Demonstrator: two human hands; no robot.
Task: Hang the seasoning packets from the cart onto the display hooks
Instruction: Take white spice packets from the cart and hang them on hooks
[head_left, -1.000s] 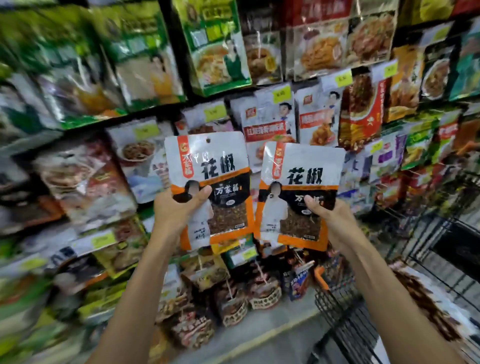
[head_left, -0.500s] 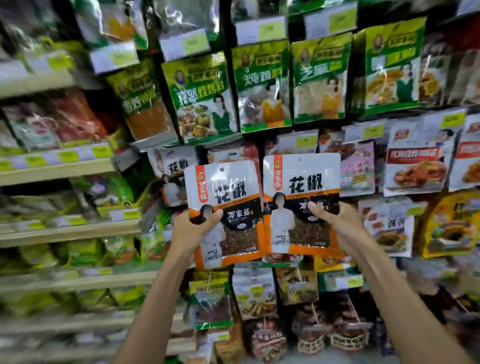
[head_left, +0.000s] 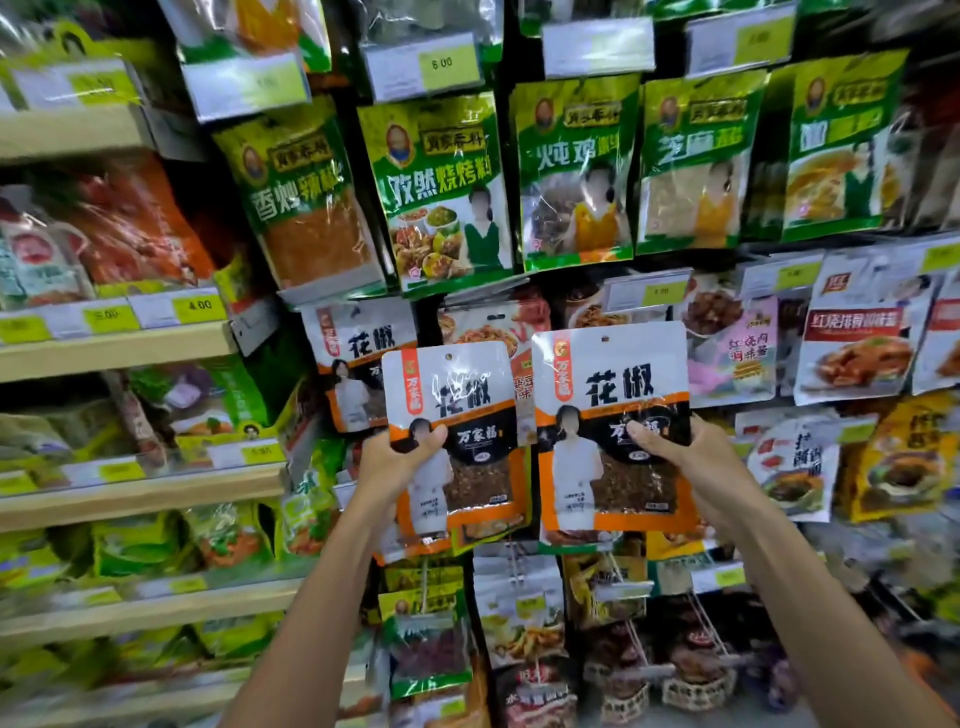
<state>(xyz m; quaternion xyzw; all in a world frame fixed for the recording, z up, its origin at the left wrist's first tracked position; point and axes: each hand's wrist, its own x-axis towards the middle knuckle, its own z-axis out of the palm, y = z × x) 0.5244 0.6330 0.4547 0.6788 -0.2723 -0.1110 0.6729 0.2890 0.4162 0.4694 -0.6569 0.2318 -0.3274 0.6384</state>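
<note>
Left hand (head_left: 395, 467) pinches the left packet (head_left: 462, 410), right hand (head_left: 698, 470) the right packet (head_left: 615, 395); small top holes (head_left: 605, 339) may miss hidden hooks, dropping one.

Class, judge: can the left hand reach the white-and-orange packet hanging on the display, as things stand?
Probably yes: the left hand is close below the hanging white-and-orange plastic packet with nothing between, but it grips a matching packet.

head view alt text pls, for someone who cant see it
A person's left hand and right hand each hold up a white-and-orange seasoning packet, the left packet and right packet side by side, before a shop wall of hanging packets. A matching hung packet shows just behind at upper left, below a row of green packets.
</note>
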